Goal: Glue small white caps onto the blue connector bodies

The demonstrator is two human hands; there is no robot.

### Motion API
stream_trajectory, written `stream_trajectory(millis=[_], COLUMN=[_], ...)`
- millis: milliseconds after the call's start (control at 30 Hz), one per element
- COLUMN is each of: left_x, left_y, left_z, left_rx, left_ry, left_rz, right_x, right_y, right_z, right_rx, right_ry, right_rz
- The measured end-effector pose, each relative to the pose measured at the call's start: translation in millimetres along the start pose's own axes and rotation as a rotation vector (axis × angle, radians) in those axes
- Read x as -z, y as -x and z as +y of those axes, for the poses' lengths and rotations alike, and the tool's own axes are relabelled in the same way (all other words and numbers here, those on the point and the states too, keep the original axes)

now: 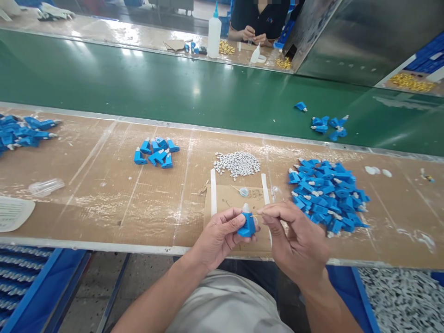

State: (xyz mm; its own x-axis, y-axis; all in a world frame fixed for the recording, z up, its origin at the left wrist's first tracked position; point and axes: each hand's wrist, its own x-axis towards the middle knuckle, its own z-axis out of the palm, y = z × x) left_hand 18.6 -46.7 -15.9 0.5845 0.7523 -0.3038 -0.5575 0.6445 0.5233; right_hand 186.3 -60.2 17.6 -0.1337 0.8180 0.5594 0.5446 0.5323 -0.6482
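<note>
My left hand (224,233) grips a blue plastic part (247,226) with a whitish tip pointing up, just over the front of the bench. My right hand (300,240) pinches a thin wooden stick (255,215), like a toothpick, whose end meets the side of the blue part. Behind them a cardboard sheet (225,194), edged with white tape strips, carries a small clear cap (244,191) with another thin stick by it. Farther back lies a heap of small grey-white pieces (237,164).
Blue parts lie in a large heap (328,192) at right, a small group (157,151) and a far-left heap (21,132). More sit on the green conveyor belt (166,92). Across it, a co-worker's hands (254,35) work near a white bottle (214,34). Blue crates flank my lap.
</note>
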Motion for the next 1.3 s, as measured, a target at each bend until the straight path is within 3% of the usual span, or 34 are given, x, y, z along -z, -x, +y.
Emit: stream_trajectory(millis=[100, 233, 300, 567, 700, 767, 867, 1067, 1167, 1300], left_x=[2.3, 8.5, 13.3, 35.3, 40.2, 42.2, 46.3, 50.7, 52.9, 55.1], left_y=[0.4, 3.8, 6.2, 13.6, 19.1, 21.8, 22.8, 23.0, 23.7, 23.3], left_z=[0.4, 3.4, 5.5, 12.7, 12.7, 10.7, 6.3, 2.0, 1.2, -1.0], left_rx=[-0.017, -0.012, -0.009, -0.018, -0.02, -0.04, -0.069, -0.108, -0.11, -0.089], left_ry=[0.014, 0.007, 0.026, 0.17, 0.18, 0.19, 0.189, 0.248, 0.274, 0.275], left_rz=[0.017, 0.063, 0.091, 0.216, 0.222, 0.223, 0.216, 0.217, 0.229, 0.223], right_x=[-1.6, 2.2, 4.7, -0.2, 4.5, 6.4, -1.6, -44.6, -49.0, -37.8], right_y=[2.0, 3.7, 5.9, 29.1, 15.8, -2.7, -39.8, -102.7, -111.9, -106.0], right_z=[0.8, 1.9, 5.2, 27.6, 38.4, 46.5, 59.7, 83.0, 94.7, 103.2], right_rx=[-0.046, -0.276, -0.324, -0.369, -0.401, -0.386, -0.313, -0.006, 0.045, 0.109], right_ry=[-0.035, -0.198, -0.199, -0.013, 0.0, 0.023, 0.099, 0.295, 0.329, 0.377], right_rz=[-0.003, 0.094, 0.118, -0.097, -0.064, -0.059, -0.152, -0.521, -0.627, -0.709])
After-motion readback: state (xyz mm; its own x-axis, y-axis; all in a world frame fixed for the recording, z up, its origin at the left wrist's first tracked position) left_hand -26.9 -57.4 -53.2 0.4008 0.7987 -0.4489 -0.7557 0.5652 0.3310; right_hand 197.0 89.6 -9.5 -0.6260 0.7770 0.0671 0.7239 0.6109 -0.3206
